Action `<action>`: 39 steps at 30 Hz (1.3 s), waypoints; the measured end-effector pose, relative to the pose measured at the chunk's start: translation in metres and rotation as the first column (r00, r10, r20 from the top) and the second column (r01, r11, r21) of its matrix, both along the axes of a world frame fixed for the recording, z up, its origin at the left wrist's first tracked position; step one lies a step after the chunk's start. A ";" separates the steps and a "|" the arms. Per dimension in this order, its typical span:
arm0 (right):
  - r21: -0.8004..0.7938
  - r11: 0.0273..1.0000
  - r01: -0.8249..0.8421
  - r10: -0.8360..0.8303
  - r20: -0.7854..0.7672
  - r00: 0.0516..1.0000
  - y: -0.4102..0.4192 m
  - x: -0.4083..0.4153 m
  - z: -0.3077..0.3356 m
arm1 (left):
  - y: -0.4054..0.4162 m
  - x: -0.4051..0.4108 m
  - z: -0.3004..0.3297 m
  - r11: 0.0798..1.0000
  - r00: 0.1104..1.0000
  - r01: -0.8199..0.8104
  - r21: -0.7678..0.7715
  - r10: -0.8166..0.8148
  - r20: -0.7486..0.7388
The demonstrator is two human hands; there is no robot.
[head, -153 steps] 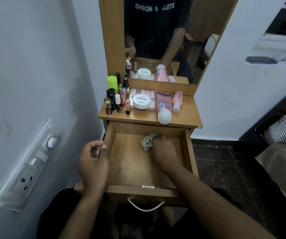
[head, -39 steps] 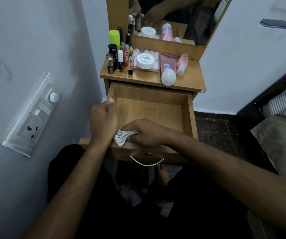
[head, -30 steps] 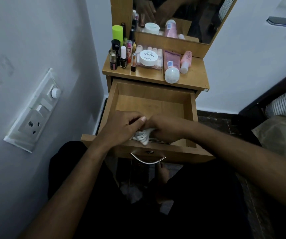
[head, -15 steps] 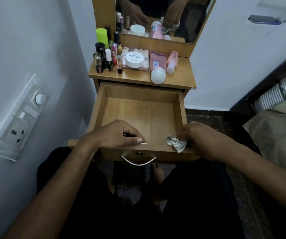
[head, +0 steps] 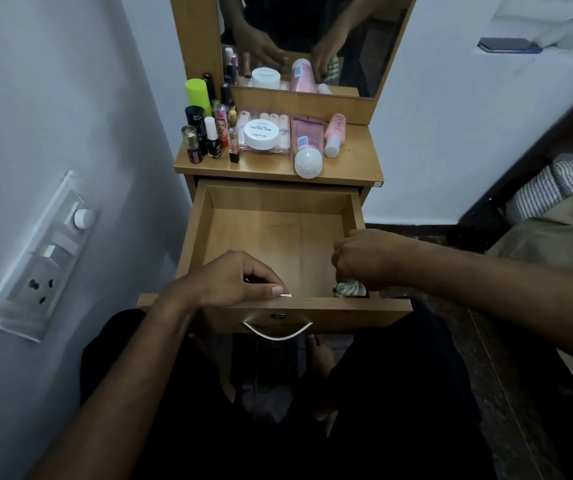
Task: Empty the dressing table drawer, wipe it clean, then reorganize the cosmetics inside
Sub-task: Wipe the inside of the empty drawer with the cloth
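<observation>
Though the frame cuts off the mirror [head: 312, 43] at the top, the dressing table [head: 354, 164] stands against the white wall, its drawer [head: 271, 233] pulled fully out toward the seated person. Drawer floor bare wood; the near right corner is hidden behind the right hand and the cloth. Drawer front carries a curved metal handle [head: 276, 331].

Left hand [head: 229, 284]: rests on the drawer's front edge, fingers curled down over it, thumb lying along the top. Whether the fingertips hold anything behind the edge cannot be told.

Right hand [head: 364, 259]: inside the drawer at the near right corner, fingers bunched around a crumpled white cloth [head: 349, 288]. Only the lower part of the cloth shows below the knuckles; the grip itself is covered by the back of the hand.

Cosmetics on the tabletop, none in the drawer: pink tube [head: 307, 145] lying with its white cap toward the front; small pink bottle [head: 334, 135] just beside it; white nail polish remover jar [head: 260, 134] on a clear box; nail polish bottles [head: 214, 142] and lipsticks clustered at left, with a lime-green capped can [head: 196, 93] behind. Labels mostly too small to read.

Switchboard [head: 41, 258] on the left wall.
</observation>
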State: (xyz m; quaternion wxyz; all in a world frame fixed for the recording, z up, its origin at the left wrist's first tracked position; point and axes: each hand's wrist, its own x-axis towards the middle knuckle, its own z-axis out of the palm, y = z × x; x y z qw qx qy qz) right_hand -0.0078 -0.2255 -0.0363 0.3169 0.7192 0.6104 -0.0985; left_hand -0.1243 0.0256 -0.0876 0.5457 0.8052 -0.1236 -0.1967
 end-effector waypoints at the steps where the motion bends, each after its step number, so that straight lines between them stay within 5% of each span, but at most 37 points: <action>1: -0.012 1.000 -0.009 0.009 0.011 1.000 0.005 0.001 -0.003 | 0.001 0.000 0.001 1.000 1.000 -0.002 -0.001 0.002 0.001; 13: -0.045 0.998 0.041 -0.016 0.442 0.897 0.037 0.056 -0.005 | 0.003 -0.002 -0.003 1.000 1.000 0.007 0.016 -0.007 0.011; 22: 0.014 0.984 0.178 -0.159 0.527 0.835 0.051 0.056 -0.022 | 0.005 0.001 -0.003 1.000 1.000 0.004 0.021 -0.005 0.006; 29: 0.421 0.854 0.305 -0.406 0.173 0.897 0.011 0.060 -0.018 | 0.003 0.002 -0.002 1.000 1.000 0.009 0.030 -0.010 0.023; 32: 0.650 0.576 0.496 -0.533 -0.161 0.831 -0.021 0.061 -0.026 | 0.003 0.003 0.000 0.999 1.000 0.006 0.042 -0.007 0.017; 35: 0.630 0.274 0.727 -0.558 -0.512 0.653 -0.024 0.060 -0.035 | 0.005 0.004 0.001 0.999 1.000 0.014 0.051 -0.014 0.009; 39: 0.698 0.299 0.650 -0.606 -0.387 0.695 -0.013 0.052 -0.042 | 0.006 0.003 0.000 1.000 1.000 0.020 0.010 -0.020 0.002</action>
